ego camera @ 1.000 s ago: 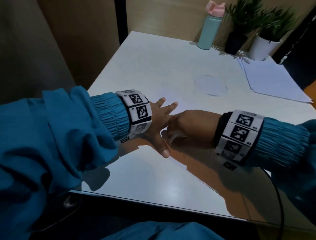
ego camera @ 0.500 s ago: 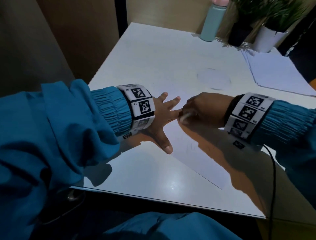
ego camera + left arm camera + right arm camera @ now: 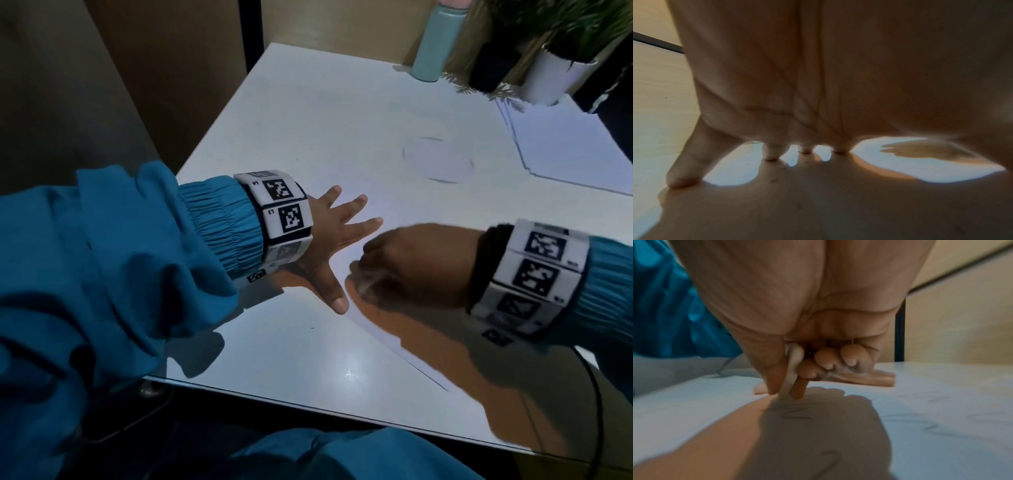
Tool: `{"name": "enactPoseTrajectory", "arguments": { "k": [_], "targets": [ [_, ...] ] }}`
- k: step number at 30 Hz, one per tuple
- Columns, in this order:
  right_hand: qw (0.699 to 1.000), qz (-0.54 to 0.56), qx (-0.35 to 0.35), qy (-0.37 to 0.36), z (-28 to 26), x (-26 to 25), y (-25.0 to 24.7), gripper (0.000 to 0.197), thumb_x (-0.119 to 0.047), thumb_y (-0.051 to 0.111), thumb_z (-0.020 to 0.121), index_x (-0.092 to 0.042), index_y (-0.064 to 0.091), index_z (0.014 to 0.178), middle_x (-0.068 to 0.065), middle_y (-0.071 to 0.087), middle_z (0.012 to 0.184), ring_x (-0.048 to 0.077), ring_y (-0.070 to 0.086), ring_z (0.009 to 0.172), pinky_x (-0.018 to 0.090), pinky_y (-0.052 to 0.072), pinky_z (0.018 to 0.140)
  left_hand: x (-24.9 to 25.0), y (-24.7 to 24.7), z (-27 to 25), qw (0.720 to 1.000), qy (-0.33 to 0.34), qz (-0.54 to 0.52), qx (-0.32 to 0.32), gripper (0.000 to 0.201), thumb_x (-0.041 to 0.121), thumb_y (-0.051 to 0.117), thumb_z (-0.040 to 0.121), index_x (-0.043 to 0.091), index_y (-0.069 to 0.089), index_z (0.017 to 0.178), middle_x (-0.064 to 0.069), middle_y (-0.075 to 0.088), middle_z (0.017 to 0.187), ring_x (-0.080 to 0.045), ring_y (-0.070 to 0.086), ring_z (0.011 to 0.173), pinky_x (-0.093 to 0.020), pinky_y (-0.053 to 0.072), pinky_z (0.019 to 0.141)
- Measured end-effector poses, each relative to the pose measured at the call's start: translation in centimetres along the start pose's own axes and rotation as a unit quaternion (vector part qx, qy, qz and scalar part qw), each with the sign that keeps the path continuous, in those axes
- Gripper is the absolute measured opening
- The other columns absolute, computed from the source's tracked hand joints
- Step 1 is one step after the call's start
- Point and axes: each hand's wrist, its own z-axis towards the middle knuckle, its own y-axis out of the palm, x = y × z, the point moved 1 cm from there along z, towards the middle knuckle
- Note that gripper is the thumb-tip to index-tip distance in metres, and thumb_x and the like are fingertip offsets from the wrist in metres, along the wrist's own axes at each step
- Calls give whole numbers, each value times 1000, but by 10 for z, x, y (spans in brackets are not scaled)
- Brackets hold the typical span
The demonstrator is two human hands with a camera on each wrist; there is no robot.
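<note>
A white sheet of paper (image 3: 411, 342) lies on the white table (image 3: 308, 120) near its front edge. My left hand (image 3: 335, 236) rests on the sheet with its fingers spread and straight; the left wrist view shows its fingertips (image 3: 772, 154) touching the surface. My right hand (image 3: 411, 263) is just right of the left thumb, and its thumb and index finger pinch a small white eraser (image 3: 792, 366). The eraser's tip (image 3: 368, 282) touches the paper at some faint pencil marks (image 3: 795, 412). The left hand (image 3: 869, 378) lies just beyond the eraser.
At the back right stand a teal bottle (image 3: 435, 41), a dark plant pot (image 3: 489, 68) and a white plant pot (image 3: 551, 78). A stack of paper (image 3: 565, 150) lies at the right, a clear round disc (image 3: 438, 159) mid-table. A black cable (image 3: 596, 394) hangs from my right wrist.
The right hand with the eraser went away towards the left fingertips, then came back near the left thumb. The left hand stayed spread on the paper.
</note>
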Motion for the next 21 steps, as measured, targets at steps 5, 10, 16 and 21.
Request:
{"name": "enactPoseTrajectory", "arguments": {
  "k": [5, 10, 16, 21],
  "targets": [
    [997, -4, 55, 48, 10, 35, -7, 37, -45, 34, 83, -22, 63, 83, -2, 62, 80, 19, 61, 75, 34, 52, 77, 0, 1, 1, 1000, 0, -2, 3, 142, 97, 52, 43, 43, -26, 148, 5, -30, 160, -35, -21, 148, -68, 12, 111],
    [999, 37, 5, -13, 5, -1, 7, 28, -42, 40, 91, -22, 58, 81, -9, 59, 80, 12, 55, 73, 27, 45, 71, 1, 1, -1, 1000, 1, -4, 6, 140, 94, 57, 48, 43, -25, 149, 5, -29, 160, -34, -21, 148, -67, 12, 111],
    [997, 7, 55, 58, 16, 44, -7, 32, -43, 36, 82, -24, 61, 81, -2, 63, 78, 20, 63, 78, 37, 54, 80, -1, 1, 0, 1000, 5, -8, 8, 141, 96, 55, 46, 42, -24, 150, 5, -29, 160, -35, -21, 147, -68, 9, 111],
    [999, 15, 2, -39, 2, -5, 10, 25, -40, 39, 96, -23, 57, 88, -10, 55, 80, 12, 54, 78, 25, 42, 73, -1, 3, -1, 1000, 7, -17, 14, 141, 95, 57, 47, 41, -24, 150, 5, -29, 160, -34, -22, 147, -68, 8, 111]
  ]
}}
